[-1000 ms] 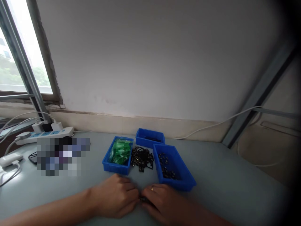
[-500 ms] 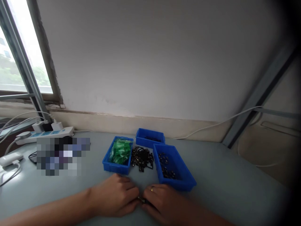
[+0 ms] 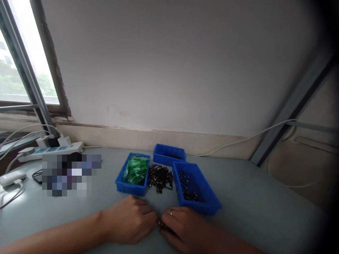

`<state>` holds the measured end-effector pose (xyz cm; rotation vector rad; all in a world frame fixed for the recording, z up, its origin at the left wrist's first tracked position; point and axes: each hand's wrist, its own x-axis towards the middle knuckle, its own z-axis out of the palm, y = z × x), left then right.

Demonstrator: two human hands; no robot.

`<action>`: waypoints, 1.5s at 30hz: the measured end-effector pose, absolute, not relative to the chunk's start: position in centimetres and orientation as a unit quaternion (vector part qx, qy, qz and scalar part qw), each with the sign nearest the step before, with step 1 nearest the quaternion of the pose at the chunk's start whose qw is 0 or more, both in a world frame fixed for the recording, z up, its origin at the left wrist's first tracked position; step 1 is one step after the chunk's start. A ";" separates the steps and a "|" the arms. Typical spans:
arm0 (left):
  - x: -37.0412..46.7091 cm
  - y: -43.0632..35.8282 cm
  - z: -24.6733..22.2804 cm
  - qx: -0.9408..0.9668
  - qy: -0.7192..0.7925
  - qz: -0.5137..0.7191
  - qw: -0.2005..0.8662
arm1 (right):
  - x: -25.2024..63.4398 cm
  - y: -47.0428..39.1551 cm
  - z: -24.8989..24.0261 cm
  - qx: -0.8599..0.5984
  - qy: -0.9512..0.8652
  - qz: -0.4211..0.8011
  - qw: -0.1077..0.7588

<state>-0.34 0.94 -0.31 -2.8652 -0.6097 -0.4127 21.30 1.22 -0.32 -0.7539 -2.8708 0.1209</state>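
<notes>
Close to the table's near side, my left hand [image 3: 134, 220] and my right hand [image 3: 181, 225] almost touch, fingers closed. Between their fingertips is a small dark metal piece [image 3: 160, 223], partly hidden; my right fingers pinch it, and my left fingertips press at its left end. A ring shows on my right hand. Beyond my hands lies a pile of dark metal parts [image 3: 160, 177]. Left of the pile stands a blue bin with green packets [image 3: 136, 169]; to its right a larger blue bin [image 3: 205, 192] holds small metal pieces [image 3: 189, 194].
A third blue bin [image 3: 169, 151] with dark contents stands behind the pile, near the wall. At the left are a white power strip [image 3: 53, 150] with plugs and cables, a white adapter [image 3: 12, 178] and a blurred-out patch. A grey metal post rises at the right.
The small piece between my fingertips has turned slightly and shows more beside my right fingers. Both hands stay nearly in place.
</notes>
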 end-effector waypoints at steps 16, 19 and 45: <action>-0.4 0.9 -0.3 -0.966 -0.212 -0.126 0.081 | 21.1 1.1 0.0 -0.254 -0.964 0.041 0.073; -0.4 0.8 -0.2 -0.966 -0.212 -0.130 0.077 | 21.1 1.1 0.1 -0.256 -0.963 0.043 0.073; -0.3 0.9 0.0 -0.966 -0.210 -0.133 0.076 | 21.2 0.7 0.5 -0.260 -0.962 0.043 0.069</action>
